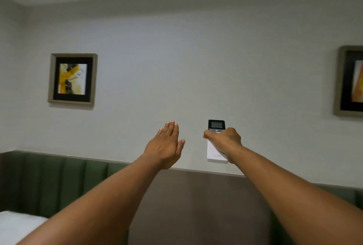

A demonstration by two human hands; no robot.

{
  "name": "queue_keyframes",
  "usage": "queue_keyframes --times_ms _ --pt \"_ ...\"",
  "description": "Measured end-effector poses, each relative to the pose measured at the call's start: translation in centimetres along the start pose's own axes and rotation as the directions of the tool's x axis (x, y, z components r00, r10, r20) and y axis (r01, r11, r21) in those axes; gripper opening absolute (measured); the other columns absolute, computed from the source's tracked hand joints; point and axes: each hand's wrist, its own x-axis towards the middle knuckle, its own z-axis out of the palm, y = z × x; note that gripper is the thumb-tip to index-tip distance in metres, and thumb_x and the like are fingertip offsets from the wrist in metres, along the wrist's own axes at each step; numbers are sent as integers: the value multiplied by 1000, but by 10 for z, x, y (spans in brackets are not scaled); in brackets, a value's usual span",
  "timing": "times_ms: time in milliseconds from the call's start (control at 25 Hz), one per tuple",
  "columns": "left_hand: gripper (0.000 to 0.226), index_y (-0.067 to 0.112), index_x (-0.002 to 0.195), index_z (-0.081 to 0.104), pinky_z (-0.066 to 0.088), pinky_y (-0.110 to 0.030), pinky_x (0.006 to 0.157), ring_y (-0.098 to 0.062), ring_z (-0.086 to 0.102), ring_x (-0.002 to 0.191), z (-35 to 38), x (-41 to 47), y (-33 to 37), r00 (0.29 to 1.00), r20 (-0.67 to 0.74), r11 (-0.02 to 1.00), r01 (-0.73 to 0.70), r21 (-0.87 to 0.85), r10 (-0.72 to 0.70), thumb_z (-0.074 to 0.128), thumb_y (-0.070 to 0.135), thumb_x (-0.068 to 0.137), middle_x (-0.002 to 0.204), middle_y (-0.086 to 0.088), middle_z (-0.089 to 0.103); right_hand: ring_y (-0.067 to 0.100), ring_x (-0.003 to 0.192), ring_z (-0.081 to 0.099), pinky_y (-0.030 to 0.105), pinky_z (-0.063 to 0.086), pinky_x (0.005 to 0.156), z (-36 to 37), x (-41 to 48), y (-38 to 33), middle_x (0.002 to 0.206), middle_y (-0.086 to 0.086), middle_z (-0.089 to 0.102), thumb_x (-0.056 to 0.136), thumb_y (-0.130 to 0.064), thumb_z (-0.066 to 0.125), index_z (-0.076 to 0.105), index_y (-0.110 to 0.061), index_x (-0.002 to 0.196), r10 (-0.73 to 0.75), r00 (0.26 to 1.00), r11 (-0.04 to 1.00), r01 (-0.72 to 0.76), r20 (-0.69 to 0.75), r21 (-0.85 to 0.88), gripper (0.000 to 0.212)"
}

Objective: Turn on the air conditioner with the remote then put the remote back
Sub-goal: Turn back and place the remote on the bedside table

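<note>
From the head view, the right hand (223,141) has its fingers wrapped around the remote (216,127), held upright against the pale wall (176,58) above the green padded headboard (49,182). The left hand (167,144) hovers beside it, flat, fingers pressed together and holding nothing, with framed pictures (72,79) hanging off to either side.

White remote (216,138) with dark display, upright against the wall; screen uppermost

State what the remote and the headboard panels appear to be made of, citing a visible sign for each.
Remote, in right hand: probably hard plastic, going by its smooth white body and dark display. Headboard panels: apparently upholstered fabric or leatherette; padded vertical green channels, matte.
</note>
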Motion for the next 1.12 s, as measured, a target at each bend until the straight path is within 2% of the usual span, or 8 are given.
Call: queue_keyframes --times_ms 200,400,520,640,720,880,960,1120 --pt "70 12 154 -4 -2 -32 117 -17 -8 148 51 21 23 997 27 997 -73 -37 74 9 53 99 163 -6 -6 15 61 62 22 40 46 -10 17 44 73 1 65 70 -33 78 61 -16 77 49 997 998 -51 -65 -22 25" --pt "70 8 153 0 0 -36 119 -21 -6 148 162 -18 29 967 228 988 -88 -124 115 13 51 100 163 -11 -3 16 57 66 21 45 48 31 18 161 67 1 70 69 -36 77 62 -17 65 178 981 980 -184 -72 -73 25" --pt "69 6 153 1 2 -39 120 -22 -5 149 271 -87 22 909 402 988 -58 -142 111 15 49 100 163 -13 -1 25 76 71 29 55 64 82 1 292 79 7 74 71 -41 74 68 -15 67 263 962 942 -272 -71 -194 26" --pt "68 4 153 4 1 -37 120 -23 -3 149 395 -193 14 820 556 983 -40 -180 135 19 46 101 163 -14 1 32 94 66 35 56 81 138 -42 453 103 18 69 77 -48 68 73 -7 90 417 907 843 -408 -52 -350 43" --pt "68 4 153 5 2 -37 120 -23 -2 149 468 -272 10 770 626 982 -4 -189 124 21 45 101 163 -14 2 35 100 62 40 55 88 167 -85 557 109 20 66 80 -52 63 71 -2 102 496 868 764 -446 -18 -466 55" --pt "70 5 153 3 3 -38 120 -24 -2 149 600 -442 12 610 788 989 52 -142 81 19 47 99 163 -14 1 36 102 63 41 55 89 215 -187 755 110 19 67 75 -59 64 66 -4 110 582 813 639 -433 31 -635 65" --pt "69 3 152 3 1 -37 120 -25 -3 149 647 -510 16 542 837 989 61 -132 78 19 45 100 162 -16 1 37 104 61 40 52 91 232 -223 827 112 20 64 73 -60 67 63 -3 114 597 802 582 -426 8 -693 69" --pt "68 3 152 -2 1 -39 120 -25 -7 149 716 -566 18 496 867 988 113 -107 37 15 44 101 162 -16 -5 37 103 56 39 46 87 263 -252 908 102 19 68 79 -51 66 66 1 106 466 882 609 -262 70 -749 58"
